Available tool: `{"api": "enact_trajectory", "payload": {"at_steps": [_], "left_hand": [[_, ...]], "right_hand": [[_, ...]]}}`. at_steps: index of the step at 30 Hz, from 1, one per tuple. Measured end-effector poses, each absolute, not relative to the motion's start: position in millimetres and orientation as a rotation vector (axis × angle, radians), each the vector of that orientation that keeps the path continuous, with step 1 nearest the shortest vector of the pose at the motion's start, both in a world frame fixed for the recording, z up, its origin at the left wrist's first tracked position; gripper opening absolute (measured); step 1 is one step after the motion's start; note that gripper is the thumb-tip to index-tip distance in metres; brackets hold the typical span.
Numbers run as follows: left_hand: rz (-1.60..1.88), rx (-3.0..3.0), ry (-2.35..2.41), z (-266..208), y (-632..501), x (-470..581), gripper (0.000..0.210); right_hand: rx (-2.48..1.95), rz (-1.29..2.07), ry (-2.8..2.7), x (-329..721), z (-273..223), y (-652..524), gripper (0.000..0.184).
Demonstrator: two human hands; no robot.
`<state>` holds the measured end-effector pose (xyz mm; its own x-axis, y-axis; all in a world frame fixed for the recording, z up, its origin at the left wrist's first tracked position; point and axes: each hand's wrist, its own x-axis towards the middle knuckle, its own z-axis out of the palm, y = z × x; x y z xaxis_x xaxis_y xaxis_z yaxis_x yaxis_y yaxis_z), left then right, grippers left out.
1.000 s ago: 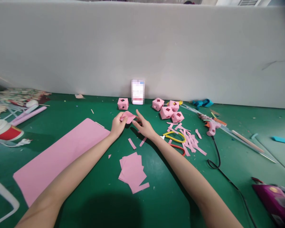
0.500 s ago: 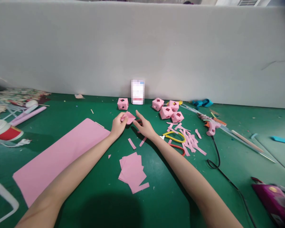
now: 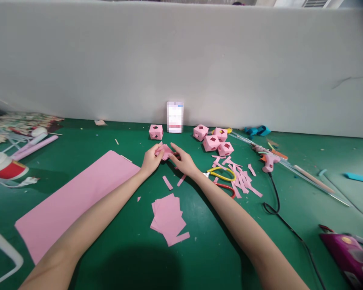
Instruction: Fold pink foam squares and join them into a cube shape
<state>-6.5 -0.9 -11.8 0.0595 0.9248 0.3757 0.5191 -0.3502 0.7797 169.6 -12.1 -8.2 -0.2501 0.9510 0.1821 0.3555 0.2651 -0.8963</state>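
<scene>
My left hand (image 3: 150,160) and my right hand (image 3: 184,160) meet over a small folded pink paper piece (image 3: 165,152), which both pinch just above the green mat. A single pink paper cube (image 3: 156,131) stands just behind the hands. Closer to me lies a fanned stack of pink paper squares (image 3: 167,216). To the left a large pink sheet (image 3: 75,197) lies flat.
A cluster of several pink cubes (image 3: 213,139), pink strips (image 3: 242,179) and yellow-handled scissors (image 3: 222,174) lie at right. A pink glue gun (image 3: 268,161) trails a black cable (image 3: 278,209). A white card (image 3: 174,117) leans on the grey wall. A red-and-white cup (image 3: 3,166) sits far left.
Both hands have closed in on the pink paper piece and folded it smaller. The right fingers, spread before, now pinch its right edge.
</scene>
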Motion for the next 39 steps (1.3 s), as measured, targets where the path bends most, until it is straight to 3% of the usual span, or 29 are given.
{"api": "enact_trajectory", "payload": {"at_steps": [4, 26, 32, 39], "left_hand": [[1.196, 1.939, 1.474, -12.1, -0.7, -6.0, 0.020], [1.118, 2.013, 1.513, -13.6, -1.3, -4.2, 0.021], [1.147, 2.018, 1.469, -13.8, -2.2, -4.4, 0.022], [1.196, 1.973, 1.397, -12.0, -1.8, -5.3, 0.024]], "right_hand": [[-1.184, 0.933, -1.792, 169.8, -10.5, -10.7, 0.044], [-1.197, 0.994, -1.781, 171.2, -3.2, -13.8, 0.039], [-1.226, 0.990, -1.746, 169.7, -4.6, -13.6, 0.054], [-1.169, 0.926, -1.816, 170.4, -6.8, -12.7, 0.047]]}}
